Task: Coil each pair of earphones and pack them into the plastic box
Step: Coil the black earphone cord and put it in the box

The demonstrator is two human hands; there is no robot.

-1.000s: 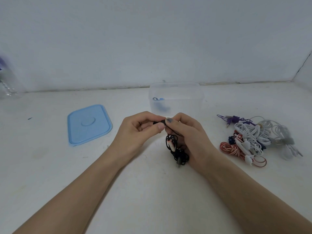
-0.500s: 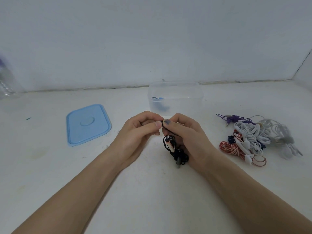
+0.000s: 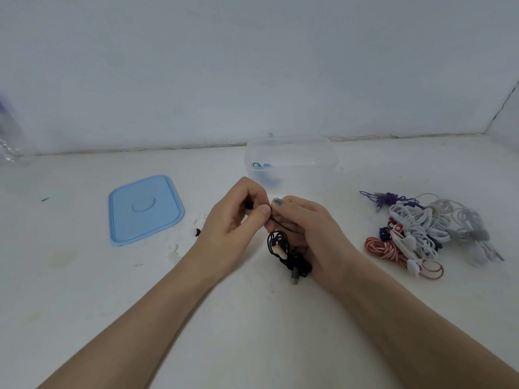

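Note:
My left hand and my right hand meet at the middle of the white surface, both pinching the cord of a pair of black earphones. A tangled bunch of that cord with its plug hangs below my right hand. A black earbud shows inside my curled left fingers. Just behind my hands stands the clear plastic box, open, with blue earphones inside. To the right lies a pile of earphones: white, grey, purple, dark blue and red-and-white striped.
The light blue lid lies flat to the left of my hands. Small white ear tips and a black one are scattered beside it. A clear bottle stands at the far left edge. A wall closes the back and right.
My left hand has drawn slightly left and up, pulling a short length of black cord taut between the two hands. Small ear tips now show beside the lid.

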